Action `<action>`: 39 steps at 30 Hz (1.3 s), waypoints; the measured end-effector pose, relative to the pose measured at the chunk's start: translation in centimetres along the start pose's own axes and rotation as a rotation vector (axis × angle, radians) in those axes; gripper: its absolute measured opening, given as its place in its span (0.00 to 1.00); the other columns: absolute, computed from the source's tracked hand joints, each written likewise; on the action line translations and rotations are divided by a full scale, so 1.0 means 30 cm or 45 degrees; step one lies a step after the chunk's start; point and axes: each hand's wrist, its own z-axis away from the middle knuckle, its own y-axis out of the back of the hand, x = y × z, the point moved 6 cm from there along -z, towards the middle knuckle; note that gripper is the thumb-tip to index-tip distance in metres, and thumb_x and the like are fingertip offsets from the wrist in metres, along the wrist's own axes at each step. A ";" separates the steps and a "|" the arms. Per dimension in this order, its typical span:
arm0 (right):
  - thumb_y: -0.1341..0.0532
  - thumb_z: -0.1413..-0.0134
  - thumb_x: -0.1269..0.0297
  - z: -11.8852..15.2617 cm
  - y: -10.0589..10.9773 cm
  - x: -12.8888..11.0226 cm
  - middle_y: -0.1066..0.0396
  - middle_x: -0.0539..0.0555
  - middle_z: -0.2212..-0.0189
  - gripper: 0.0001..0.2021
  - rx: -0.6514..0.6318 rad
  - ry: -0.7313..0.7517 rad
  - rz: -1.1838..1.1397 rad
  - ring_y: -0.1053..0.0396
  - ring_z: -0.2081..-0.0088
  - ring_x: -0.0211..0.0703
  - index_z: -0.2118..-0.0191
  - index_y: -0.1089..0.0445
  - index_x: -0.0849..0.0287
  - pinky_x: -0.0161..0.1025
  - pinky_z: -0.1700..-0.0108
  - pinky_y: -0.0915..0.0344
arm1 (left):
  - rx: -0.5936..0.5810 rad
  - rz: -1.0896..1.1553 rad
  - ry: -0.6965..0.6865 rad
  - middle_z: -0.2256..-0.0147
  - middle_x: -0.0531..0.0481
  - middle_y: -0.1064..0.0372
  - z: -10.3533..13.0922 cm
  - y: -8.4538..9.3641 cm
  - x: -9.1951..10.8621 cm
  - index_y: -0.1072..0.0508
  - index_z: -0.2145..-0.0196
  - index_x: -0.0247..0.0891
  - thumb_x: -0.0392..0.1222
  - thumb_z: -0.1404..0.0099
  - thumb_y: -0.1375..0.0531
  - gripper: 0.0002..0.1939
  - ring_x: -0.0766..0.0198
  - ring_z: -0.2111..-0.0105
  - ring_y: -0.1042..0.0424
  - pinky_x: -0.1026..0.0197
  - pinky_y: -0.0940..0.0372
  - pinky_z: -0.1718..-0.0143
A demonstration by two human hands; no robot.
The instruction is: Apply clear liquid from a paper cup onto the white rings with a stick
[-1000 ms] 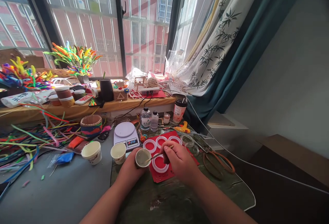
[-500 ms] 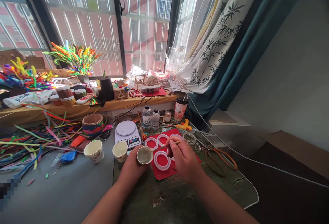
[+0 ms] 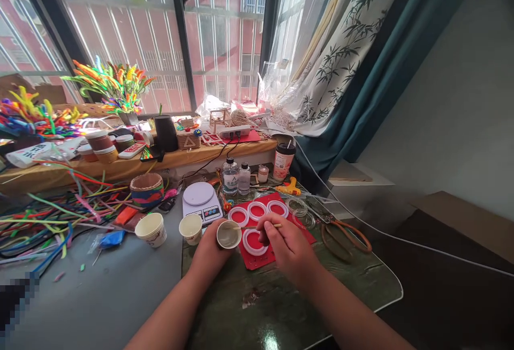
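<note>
Sunlight glares through the barred window point(image 3: 225, 39), and a patterned curtain point(image 3: 341, 66) slants down beside it, its top cut off by the upper edge. Down to the tabletop point(image 3: 225, 312), and straight to the paper cup point(image 3: 220, 229), held at the left edge of the red sheet point(image 3: 252, 264). The left hand point(image 3: 211, 251) is clamped round it, covering nearly all of the outer wall, so what shows is a pale round rim and an open mouth tipped toward the camera. Inside it looks greyish and cloudy, with a faint gloss; how deep that goes is hard to read, and the base is hidden, so no telling whether it meets the tabletop.

Across the rim comes the stick point(image 3: 249, 227), thin and light brown, pinched in the right hand point(image 3: 287, 240), thumb and fingertips together on it. Its back end pokes out beyond the fingers, its middle vanishes behind them, and whether the tip touches the contents can't be made out.

Three pale rings point(image 3: 257, 218) line the back of the sheet, another lies nearer the front, and that right hand blocks the space next to it. A second cup point(image 3: 193, 238) partly masks the scale point(image 3: 198, 195). Both forearms point(image 3: 172, 302) run off the bottom, and at far left a dark shape point(image 3: 14, 302) dissolves into blocky blur.
</note>
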 end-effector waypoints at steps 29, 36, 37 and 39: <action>0.45 0.27 0.55 -0.029 -0.053 -0.041 0.27 0.52 0.72 0.14 -0.133 -0.035 -0.059 0.31 0.69 0.47 0.62 0.27 0.54 0.42 0.65 0.36 | 0.013 -0.018 -0.003 0.50 0.44 0.17 0.000 0.008 0.011 0.20 0.50 0.41 0.34 0.42 0.31 0.21 0.47 0.51 0.19 0.48 0.26 0.46; 0.46 0.29 0.49 -0.086 -0.033 0.001 0.29 0.52 0.73 0.17 -0.086 -0.103 -0.202 0.29 0.69 0.47 0.63 0.30 0.55 0.43 0.64 0.31 | 0.064 -0.018 0.055 0.51 0.43 0.16 -0.004 0.025 0.004 0.20 0.50 0.40 0.36 0.45 0.30 0.23 0.44 0.50 0.19 0.44 0.27 0.44; 0.45 0.29 0.47 -0.097 -0.030 0.005 0.29 0.52 0.72 0.18 -0.083 -0.103 -0.212 0.29 0.68 0.47 0.62 0.29 0.56 0.43 0.63 0.30 | 0.066 -0.015 0.058 0.50 0.43 0.16 -0.003 0.025 0.005 0.20 0.50 0.41 0.35 0.45 0.29 0.23 0.44 0.49 0.19 0.44 0.27 0.43; 0.43 0.30 0.44 -0.118 -0.036 0.008 0.28 0.52 0.73 0.20 -0.113 -0.102 -0.229 0.29 0.69 0.47 0.62 0.28 0.57 0.43 0.64 0.29 | 0.049 -0.010 0.059 0.50 0.44 0.17 0.000 0.021 0.009 0.20 0.50 0.41 0.34 0.45 0.30 0.23 0.44 0.49 0.19 0.45 0.27 0.43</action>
